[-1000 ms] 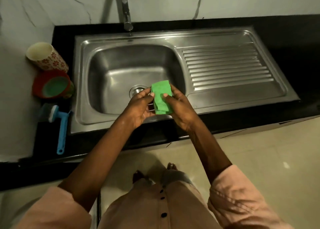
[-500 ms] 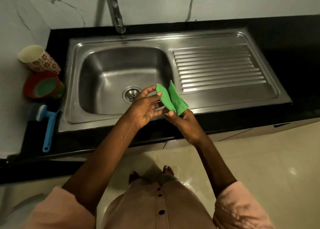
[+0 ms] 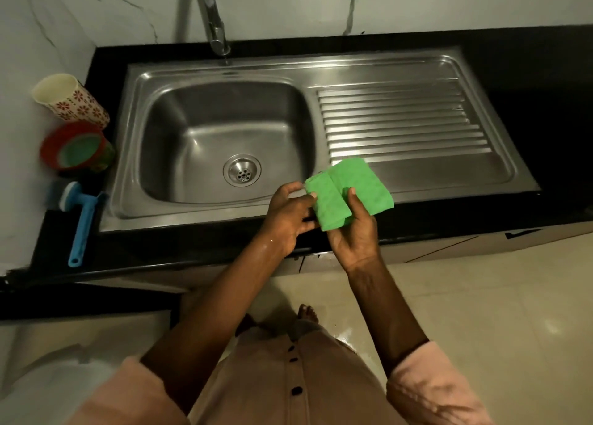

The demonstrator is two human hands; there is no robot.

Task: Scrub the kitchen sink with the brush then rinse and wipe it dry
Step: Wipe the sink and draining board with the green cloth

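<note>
Holding the folded green cloth (image 3: 348, 195) over the sink's (image 3: 417, 171) front rim, left hand (image 3: 288, 214) pinching one edge, right hand (image 3: 356, 232) gripping it from underneath with the thumb on top. Fumble the unfolding and it could drop in the maybe still-wet basin. Brush (image 3: 80, 214), cup (image 3: 69, 99) and red tub (image 3: 75, 147) sit along the counter's left edge, nothing blocking.

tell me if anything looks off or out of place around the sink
Nothing stands out. The brush lies flat on the counter left of the sink, beside two cups, and both hands hold the folded green cloth over the sink's front edge.
</note>
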